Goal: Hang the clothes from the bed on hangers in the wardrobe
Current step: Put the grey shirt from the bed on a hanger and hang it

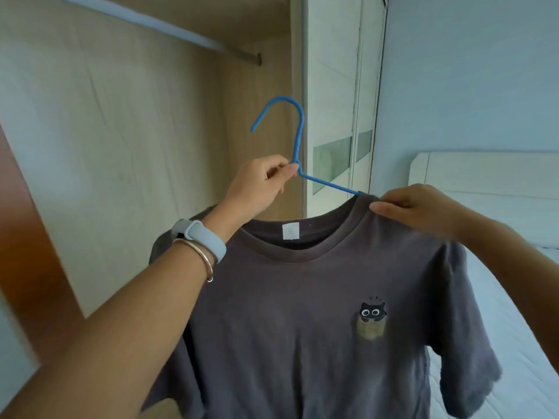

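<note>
A dark grey T-shirt (302, 313) with a small cat print on the chest hangs on a blue hanger (298, 137), held up in front of the open wardrobe. My left hand (260, 186) pinches the hanger at the base of its hook. My right hand (417, 207) grips the shirt's shoulder seam beside the collar, where the hanger's arm goes under the cloth. The hook points up and left, below the wardrobe rail (169, 28), without touching it. The hanger's left arm is hidden behind my left hand and the shirt.
The wardrobe's wooden back panel (136, 131) fills the left. A brown wardrobe edge (27, 237) stands at far left. White sliding doors (338, 101) are just right of the opening. The white bed (499, 267) and its headboard lie at the right.
</note>
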A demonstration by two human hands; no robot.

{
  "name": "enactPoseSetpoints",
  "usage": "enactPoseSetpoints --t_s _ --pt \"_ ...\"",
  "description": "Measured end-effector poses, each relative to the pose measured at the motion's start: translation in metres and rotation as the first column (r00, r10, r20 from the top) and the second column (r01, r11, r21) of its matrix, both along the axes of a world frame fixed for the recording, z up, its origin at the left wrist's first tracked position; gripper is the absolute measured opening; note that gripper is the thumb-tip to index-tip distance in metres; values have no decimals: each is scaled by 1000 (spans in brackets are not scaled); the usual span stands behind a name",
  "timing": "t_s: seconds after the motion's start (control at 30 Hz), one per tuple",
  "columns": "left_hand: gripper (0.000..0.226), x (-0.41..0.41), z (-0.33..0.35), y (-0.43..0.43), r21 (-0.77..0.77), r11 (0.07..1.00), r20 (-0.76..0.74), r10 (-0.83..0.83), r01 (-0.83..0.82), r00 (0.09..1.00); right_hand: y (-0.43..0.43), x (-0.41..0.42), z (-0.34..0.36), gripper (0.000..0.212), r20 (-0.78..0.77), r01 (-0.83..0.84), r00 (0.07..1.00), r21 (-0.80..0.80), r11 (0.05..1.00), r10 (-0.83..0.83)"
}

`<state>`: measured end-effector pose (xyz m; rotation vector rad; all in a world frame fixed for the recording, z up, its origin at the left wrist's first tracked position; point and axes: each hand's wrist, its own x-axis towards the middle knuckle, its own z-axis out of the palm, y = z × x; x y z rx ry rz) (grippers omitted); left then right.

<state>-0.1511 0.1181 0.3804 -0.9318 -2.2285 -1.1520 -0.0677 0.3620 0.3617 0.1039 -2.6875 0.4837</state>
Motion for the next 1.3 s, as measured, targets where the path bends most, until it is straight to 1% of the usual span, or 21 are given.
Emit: enactPoseSetpoints --t_s 0.07,0.13,0.2,0.3,0.4,0.47,0.5,0.53,0.57,0.63,0.67,0.7,0.77,0.83,0.9,0.97,1.0,1.07,1.17,1.23,1.3 --pt "20 -23 6 -7 47 999 -15 23 -22 1000 -11 -15 8 42 3 3 1000 79 997 -3" --pt "21 -45 13 -12 118 992 -22 43 -40 999 -26 -31 16 43 -6 -14 1000 116 993 15" --pt "23 -63 21 -18 193 978 -47 94 -83 994 -41 -49 25 42 -17 -50 999 104 993 52" --pt "28 -96 39 -33 299 941 -88 192 -158 978 -64 -87 44 40 -60 -102 993 33 994 103" --pt "24 -130 60 -51 390 886 -183 343 -252 922 -89 -136 66 40 -151 -134 979 25 991 136" --pt "17 -148 71 -64 494 816 -225 454 -301 862 -107 -174 79 41 -208 -135 968 56 989 144" --pt "16 -156 75 -71 545 767 -192 506 -337 841 -116 -192 86 42 -235 -141 960 60 988 151" --pt "19 -165 78 -79 572 725 -119 536 -383 836 -125 -209 93 43 -251 -157 954 53 986 166" --pt "25 -175 80 -85 560 707 -26 535 -431 844 -134 -225 101 42 -257 -185 947 44 982 190" --pt "38 -187 89 -94 461 750 118 479 -475 870 -155 -253 120 43 -278 -262 925 25 965 258" --pt "39 -193 97 -95 423 772 141 460 -474 876 -166 -266 130 43 -297 -306 907 18 952 298" --pt "37 -199 107 -97 412 777 131 467 -476 875 -179 -277 140 43 -308 -357 887 19 934 345" --pt "36 -206 130 -101 443 731 93 537 -518 838 -208 -293 158 44 -302 -487 830 14 873 468" --pt "33 -209 152 -114 502 648 105 612 -573 784 -236 -299 175 40 -265 -619 764 -42 784 588" --pt "23 -207 170 -134 551 588 140 635 -592 760 -258 -298 189 29 -175 -729 684 -145 669 708" --pt "19 -202 185 -153 599 531 186 636 -600 749 -276 -297 199 23 -117 -807 574 -248 536 811" --pt "22 -199 192 -162 622 507 197 636 -596 746 -286 -297 202 23 -133 -829 533 -281 484 836" --pt "27 -194 202 -177 652 475 184 658 -591 731 -305 -295 210 23 -198 -849 482 -345 400 853" --pt "29 -186 214 -200 669 442 191 675 -598 712 -332 -289 221 22 -225 -828 411 -498 259 883" --pt "24 -178 222 -214 661 425 237 664 -619 709 -348 -284 226 23 -230 -796 385 -573 196 894" --pt "22 -165 225 -219 635 394 282 682 -664 675 -363 -281 227 13 -238 -779 369 -607 159 898"
